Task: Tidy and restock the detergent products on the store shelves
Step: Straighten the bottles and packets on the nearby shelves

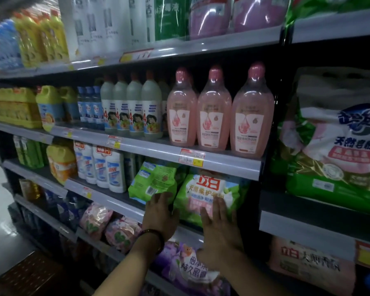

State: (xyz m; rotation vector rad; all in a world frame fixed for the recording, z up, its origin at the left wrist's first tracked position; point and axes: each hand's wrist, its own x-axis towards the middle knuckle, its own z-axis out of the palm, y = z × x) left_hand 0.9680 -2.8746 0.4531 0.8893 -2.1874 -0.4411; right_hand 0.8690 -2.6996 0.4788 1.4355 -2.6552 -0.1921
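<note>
A green detergent bag with a red logo stands facing out on the third shelf from the top, at the right end of that bay. The right hand lies flat against its lower front, fingers straight and spread, pressing rather than gripping. Just to its left a second green bag stands turned at an angle, its back label and barcode showing. The left hand rests at this bag's lower corner, in the gap between the two bags, fingers loosely extended and not curled round anything; a dark bracelet sits on that wrist.

Further left on the same shelf stand white bottles with blue labels. On the shelf above, three pink bottles with pink caps stand in a row, a price tag on the rail beneath them. Below the hands lie a purple bag and, to the left, pink bags. In the next bay to the right sits a large green and pink bag.
</note>
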